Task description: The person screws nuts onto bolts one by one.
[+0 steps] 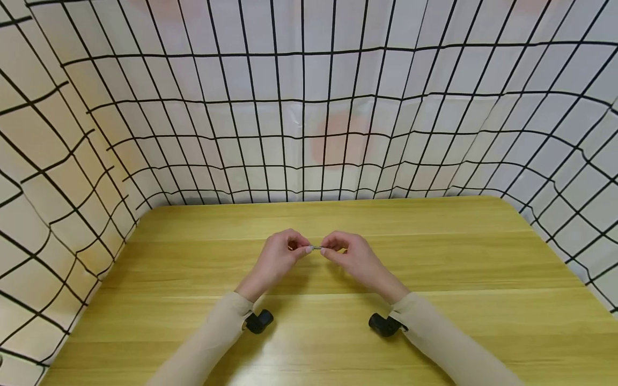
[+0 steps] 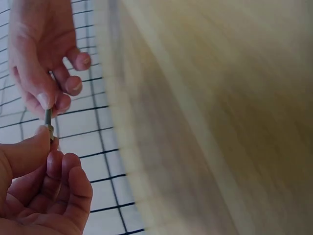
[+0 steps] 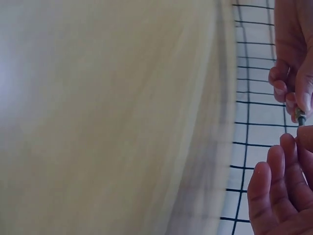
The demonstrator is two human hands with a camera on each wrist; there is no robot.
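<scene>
A small, thin metal bolt (image 1: pixel 316 247) is held level between my two hands, a little above the wooden table. My left hand (image 1: pixel 279 257) pinches one end between thumb and forefinger. There, in the left wrist view, a wider brass-toned piece like a nut (image 2: pixel 51 131) shows beside the thumb. The right hand (image 1: pixel 356 258) pinches the other end, the slim grey shank (image 2: pixel 48 116), by thumb and forefinger. Its other fingers (image 3: pixel 276 166) are loosely bent. In the right wrist view the fingertips hide much of the bolt.
The wooden table (image 1: pixel 309 343) spreads under both forearms. Black grid netting (image 1: pixel 303 100) over pale sheeting rises behind it and along both sides. A small black camera (image 1: pixel 259 321) is strapped at the left wrist, another (image 1: pixel 383 325) at the right.
</scene>
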